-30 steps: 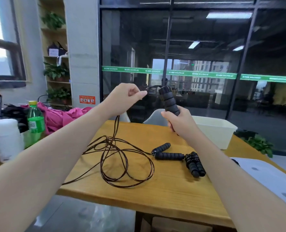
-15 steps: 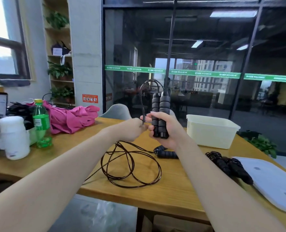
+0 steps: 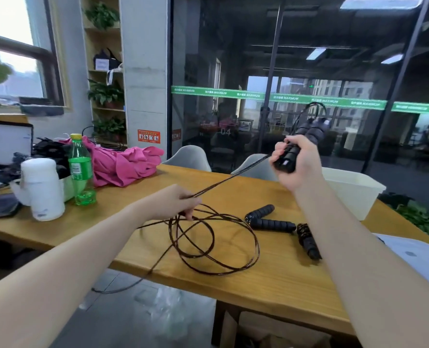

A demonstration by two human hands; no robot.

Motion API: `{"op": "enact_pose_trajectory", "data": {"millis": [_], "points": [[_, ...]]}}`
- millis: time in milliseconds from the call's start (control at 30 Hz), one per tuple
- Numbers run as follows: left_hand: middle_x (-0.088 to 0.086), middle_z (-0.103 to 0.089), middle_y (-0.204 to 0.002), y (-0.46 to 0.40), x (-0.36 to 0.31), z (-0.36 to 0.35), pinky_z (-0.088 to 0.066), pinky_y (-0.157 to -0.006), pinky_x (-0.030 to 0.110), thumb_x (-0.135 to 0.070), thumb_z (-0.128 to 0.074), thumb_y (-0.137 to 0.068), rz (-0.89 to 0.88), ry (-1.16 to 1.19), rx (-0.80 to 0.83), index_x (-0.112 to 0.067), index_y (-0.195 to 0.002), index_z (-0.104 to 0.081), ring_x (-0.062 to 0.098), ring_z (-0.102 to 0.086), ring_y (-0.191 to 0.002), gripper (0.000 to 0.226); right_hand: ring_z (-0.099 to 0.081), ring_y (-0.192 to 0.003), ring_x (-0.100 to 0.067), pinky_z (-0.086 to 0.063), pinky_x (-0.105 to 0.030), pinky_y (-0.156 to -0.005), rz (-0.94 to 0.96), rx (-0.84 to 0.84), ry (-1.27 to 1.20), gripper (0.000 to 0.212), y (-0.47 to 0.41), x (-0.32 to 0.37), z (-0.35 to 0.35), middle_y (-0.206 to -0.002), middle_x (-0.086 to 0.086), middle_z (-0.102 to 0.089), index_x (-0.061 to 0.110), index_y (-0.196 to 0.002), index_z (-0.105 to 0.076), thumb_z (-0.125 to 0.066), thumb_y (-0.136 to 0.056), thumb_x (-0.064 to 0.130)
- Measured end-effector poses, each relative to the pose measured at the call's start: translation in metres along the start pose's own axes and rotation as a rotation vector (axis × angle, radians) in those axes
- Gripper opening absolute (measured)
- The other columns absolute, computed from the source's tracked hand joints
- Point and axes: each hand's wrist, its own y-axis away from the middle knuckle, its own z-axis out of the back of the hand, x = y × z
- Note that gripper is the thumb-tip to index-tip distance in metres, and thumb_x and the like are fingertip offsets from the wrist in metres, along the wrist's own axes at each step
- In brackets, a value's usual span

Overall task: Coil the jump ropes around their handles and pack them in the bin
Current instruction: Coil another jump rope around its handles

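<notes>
left hand [image 3: 175, 203] pinches taut rope [image 3: 203, 237], centre | loose coils on table [image 3: 271, 280], unwound | right hand [image 3: 296, 163] grips paired handles [image 3: 306, 139] | one coiled rope [image 3: 307, 241] waits, unpacked | bin [image 3: 354, 190] right, contents hidden

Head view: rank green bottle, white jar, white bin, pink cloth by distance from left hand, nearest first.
From the left hand:
1. Pink cloth, behind it to the left.
2. Green bottle, farther left.
3. White jar, at the left end.
4. White bin, across the table, right.
</notes>
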Motion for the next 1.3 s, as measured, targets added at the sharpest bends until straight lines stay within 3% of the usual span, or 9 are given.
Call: {"op": "enact_pose_trajectory", "data": {"millis": [133,367,633,767,933,1000,1133,1233,1300], "points": [[-0.004,-0.065,-0.068,-0.002,-0.003,0.018,-0.052,-0.085,0.036,-0.048,-0.048,-0.105,-0.014,0.135,-0.171,-0.018,-0.074,-0.062,0.015,-0.064,-0.070,0.046,-0.045,-0.055,-0.013,-0.042,-0.023,-0.051,0.071,-0.121,0.034,0.017,-0.008,0.001,0.010,-0.070,0.002,-0.048,0.016,-0.087,-0.041,-0.050,-0.099,0.010],[-0.001,-0.037,-0.058,-0.009,-0.057,0.098,-0.036,-0.050,0.030,-0.044,-0.055,-0.105,-0.121,0.236,-0.301,-0.018,-0.086,-0.072,0.017,-0.034,-0.050,0.036,-0.048,-0.055,-0.014,-0.046,-0.025,-0.054,0.106,-0.200,0.037,0.013,-0.015,0.007,0.018,-0.070,0.001,-0.053,0.014,-0.094,-0.045,-0.057,-0.098,0.010],[-0.004,-0.041,-0.060,0.003,-0.076,0.125,-0.024,-0.045,0.026,-0.040,-0.057,-0.104,0.103,0.040,0.158,-0.005,-0.103,-0.072,0.013,-0.029,-0.048,0.038,-0.054,-0.059,-0.017,-0.048,-0.029,-0.054,0.121,-0.129,0.652,0.010,-0.007,-0.006,0.022,-0.072,-0.005,-0.055,0.011,-0.084,-0.056,-0.059,-0.093,0.008],[0.000,-0.053,-0.070,0.005,-0.074,0.109,-0.039,-0.043,0.026,-0.040,-0.060,-0.103,0.208,-0.055,0.363,-0.008,-0.110,-0.070,0.012,-0.043,-0.048,0.034,-0.056,-0.061,-0.020,-0.049,-0.033,-0.057,0.059,-0.007,0.766,0.005,-0.001,-0.022,0.025,-0.081,-0.012,-0.054,0.008,-0.089,-0.058,-0.061,-0.089,0.006],[0.011,-0.077,-0.089,-0.007,-0.070,0.084,-0.063,-0.076,0.039,-0.038,-0.061,-0.103,0.235,-0.077,0.455,-0.007,-0.121,-0.065,0.022,-0.075,-0.074,0.037,-0.060,-0.069,-0.017,-0.052,-0.032,-0.062,-0.097,0.164,0.832,0.006,0.007,-0.035,0.027,-0.094,-0.011,-0.062,0.007,-0.101,-0.059,-0.061,-0.097,0.003],[0.009,-0.079,-0.104,-0.018,-0.068,0.069,-0.062,-0.088,0.036,-0.036,-0.057,-0.105,0.195,-0.061,0.404,-0.007,-0.135,-0.056,0.020,-0.078,-0.090,0.042,-0.060,-0.071,-0.017,-0.052,-0.033,-0.066,-0.133,0.216,0.827,0.007,0.008,-0.039,0.027,-0.093,-0.010,-0.062,0.009,-0.102,-0.059,-0.061,-0.098,0.004],[0.005,-0.068,-0.126,-0.047,-0.070,0.044,-0.054,-0.074,0.009,-0.030,-0.052,-0.108,-0.005,0.228,-0.008,-0.014,-0.146,-0.045,0.005,-0.068,-0.098,0.042,-0.060,-0.074,-0.018,-0.052,-0.034,-0.069,-0.149,0.283,0.887,0.007,0.004,-0.046,0.025,-0.096,-0.014,-0.061,0.006,-0.103,-0.062,-0.064,-0.097,0.008],[0.007,-0.072,-0.108,-0.074,-0.082,0.034,-0.058,-0.097,0.036,-0.011,-0.048,-0.108,-0.035,0.642,-0.105,0.001,-0.128,-0.058,0.021,-0.069,-0.105,0.026,-0.059,-0.073,-0.021,-0.051,-0.034,-0.066,-0.152,0.287,0.898,0.011,-0.004,-0.050,0.024,-0.089,-0.013,-0.062,0.006,-0.105,-0.062,-0.066,-0.095,0.010],[0.008,-0.075,-0.084,-0.083,-0.090,0.032,-0.060,-0.093,0.042,-0.002,-0.045,-0.104,0.077,0.773,-0.160,0.003,-0.098,-0.067,0.030,-0.070,-0.096,0.023,-0.057,-0.073,-0.023,-0.050,-0.034,-0.066,-0.126,0.248,0.938,0.009,-0.009,-0.050,0.024,-0.085,-0.014,-0.060,0.006,-0.100,-0.062,-0.066,-0.094,0.010]]}}
